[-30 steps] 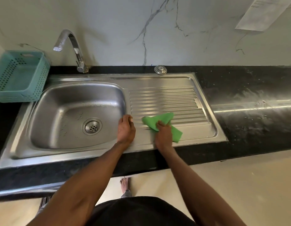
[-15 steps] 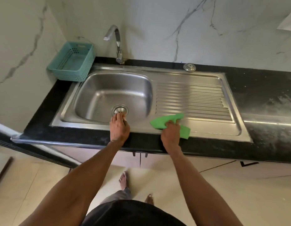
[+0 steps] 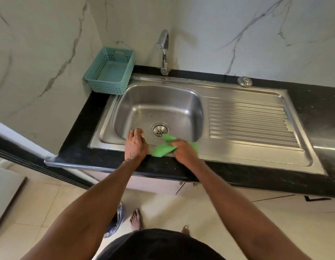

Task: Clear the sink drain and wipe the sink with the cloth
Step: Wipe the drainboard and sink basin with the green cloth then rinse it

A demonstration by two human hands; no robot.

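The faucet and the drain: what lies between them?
In the head view, only bare steel: the sink's back rim and basin floor run from the faucet down to the drain. Nothing sits there.

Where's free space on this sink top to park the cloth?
Free: ribbed drainboard right of the basin; the dark counter beyond it. Crowded: front rim by the drain, where left hand, right hand and green cloth bunch.

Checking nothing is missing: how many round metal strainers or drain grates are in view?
2: the drain in the sink basin floor, and a loose strainer on the counter behind the drainboard.
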